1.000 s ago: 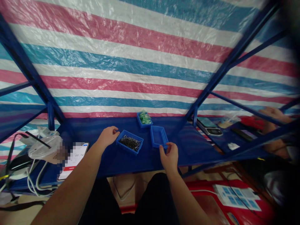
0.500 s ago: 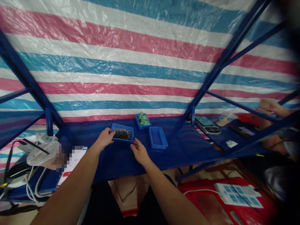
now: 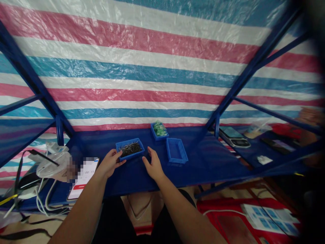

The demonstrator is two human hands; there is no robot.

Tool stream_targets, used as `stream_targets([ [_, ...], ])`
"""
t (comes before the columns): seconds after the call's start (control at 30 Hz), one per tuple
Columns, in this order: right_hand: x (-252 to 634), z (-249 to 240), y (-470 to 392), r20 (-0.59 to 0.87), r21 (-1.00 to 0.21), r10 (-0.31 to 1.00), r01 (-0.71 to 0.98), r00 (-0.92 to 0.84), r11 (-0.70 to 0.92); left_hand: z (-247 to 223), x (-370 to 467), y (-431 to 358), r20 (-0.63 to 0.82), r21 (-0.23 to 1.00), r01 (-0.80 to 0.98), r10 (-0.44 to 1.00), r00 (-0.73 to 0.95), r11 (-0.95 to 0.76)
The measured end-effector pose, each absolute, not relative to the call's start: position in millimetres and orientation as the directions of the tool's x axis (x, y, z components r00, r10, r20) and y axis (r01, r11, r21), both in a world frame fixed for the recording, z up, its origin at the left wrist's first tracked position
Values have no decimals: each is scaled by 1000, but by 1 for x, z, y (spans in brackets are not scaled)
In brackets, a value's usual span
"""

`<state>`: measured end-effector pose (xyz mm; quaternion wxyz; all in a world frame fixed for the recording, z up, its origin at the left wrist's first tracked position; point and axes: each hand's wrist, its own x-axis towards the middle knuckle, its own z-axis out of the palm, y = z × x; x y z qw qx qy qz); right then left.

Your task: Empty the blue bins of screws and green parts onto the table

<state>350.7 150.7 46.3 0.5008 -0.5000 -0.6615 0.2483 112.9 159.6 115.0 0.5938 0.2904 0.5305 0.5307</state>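
Note:
A small blue plastic bin (image 3: 130, 157) with a heap of thin dark and silvery metal pieces (image 3: 130, 148), like nails or screws, sits slightly askew on the blue table. At its left front corner is my left hand (image 3: 109, 164), thumb and fingers apart, fingertips at or touching the bin's side. My right hand (image 3: 153, 165) is open just right of the same bin, apart from it, thumb and fingers spread. An empty blue bin (image 3: 177, 150) lies right of my right hand. Behind, another blue bin (image 3: 160, 138) holds green and clear plastic packets (image 3: 159, 129).
On the left are a phone (image 3: 82, 178) showing a timer, a lidded plastic cup (image 3: 53, 164) and white cables. To the right stand a digital scale (image 3: 235, 137) and blue frame bars (image 3: 254, 67). Another person's hand (image 3: 311, 116) shows at the far right. Striped sheeting hangs behind.
The bin of metal pieces has turned and come slightly nearer. My right hand has let go of its corner and opened beside it. The view has shifted a little left.

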Motion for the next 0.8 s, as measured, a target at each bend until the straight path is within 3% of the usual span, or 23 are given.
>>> stream_targets([
  [0.4,354,45,143,414,-894,910,198,18,403,105,124,141,-413,787,-535,907,-86,308],
  [0.8,354,48,140,405,-911,913,107,46,399,111,131,130,-380,780,-548,925,-28,304],
])
